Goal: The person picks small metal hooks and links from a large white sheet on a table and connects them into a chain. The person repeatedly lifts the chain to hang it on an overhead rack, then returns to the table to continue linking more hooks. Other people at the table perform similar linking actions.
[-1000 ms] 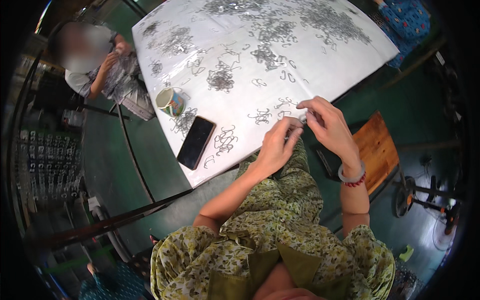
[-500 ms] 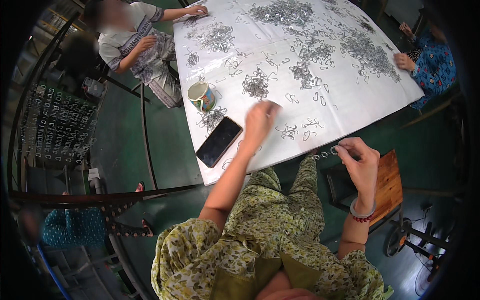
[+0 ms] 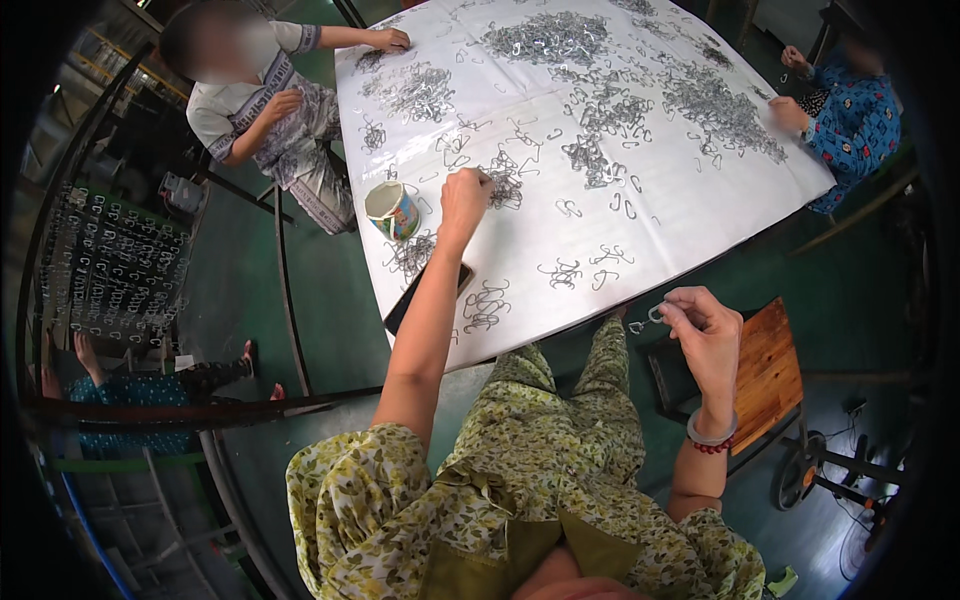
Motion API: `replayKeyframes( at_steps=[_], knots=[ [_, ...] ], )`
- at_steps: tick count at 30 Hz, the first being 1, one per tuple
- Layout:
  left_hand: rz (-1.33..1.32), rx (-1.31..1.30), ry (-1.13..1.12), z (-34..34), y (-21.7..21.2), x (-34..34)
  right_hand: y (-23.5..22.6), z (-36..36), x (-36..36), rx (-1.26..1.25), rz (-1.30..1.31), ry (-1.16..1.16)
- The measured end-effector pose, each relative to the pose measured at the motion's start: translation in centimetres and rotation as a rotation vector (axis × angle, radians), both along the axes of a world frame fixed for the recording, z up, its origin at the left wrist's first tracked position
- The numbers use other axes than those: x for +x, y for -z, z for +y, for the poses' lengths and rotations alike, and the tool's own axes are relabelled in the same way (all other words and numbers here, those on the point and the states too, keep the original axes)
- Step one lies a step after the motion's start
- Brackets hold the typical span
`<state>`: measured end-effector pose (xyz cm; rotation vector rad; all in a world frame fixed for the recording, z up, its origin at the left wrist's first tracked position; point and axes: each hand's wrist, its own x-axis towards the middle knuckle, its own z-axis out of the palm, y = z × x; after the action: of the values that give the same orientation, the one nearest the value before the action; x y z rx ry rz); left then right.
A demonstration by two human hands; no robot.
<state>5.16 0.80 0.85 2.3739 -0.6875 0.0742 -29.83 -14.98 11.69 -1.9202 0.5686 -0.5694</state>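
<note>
The table (image 3: 510, 240) is brightly lit and near white, while the floor (image 3: 240, 275) around it falls off to dim green. A pale sheen lies inside the table's left edge, and hooks (image 3: 550, 40) near its far edge catch small glints. Below the table's near edge, on the right, the floor throws back a cool shine. The right edge bows outward with lens distortion, and black closes the picture's corners. A co-worker's hand (image 3: 787, 117) at the right corner is smeared.

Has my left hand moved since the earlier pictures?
Yes. Your left hand has moved leftward, closer to the cup than in either earlier picture.
</note>
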Motion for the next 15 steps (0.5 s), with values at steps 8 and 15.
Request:
replayKeyframes(
  at_steps=[8,15],
  knots=[
    [0.163,0.083,0.106,0.5,-1.9,0.4,-0.1,0.4,0.0,0.013,-0.037,-0.061],
    [0.345,-0.247,0.15,0.8,-1.5,-2.5,1.2,1.0,0.0,0.127,-0.057,-0.033]
  ],
)
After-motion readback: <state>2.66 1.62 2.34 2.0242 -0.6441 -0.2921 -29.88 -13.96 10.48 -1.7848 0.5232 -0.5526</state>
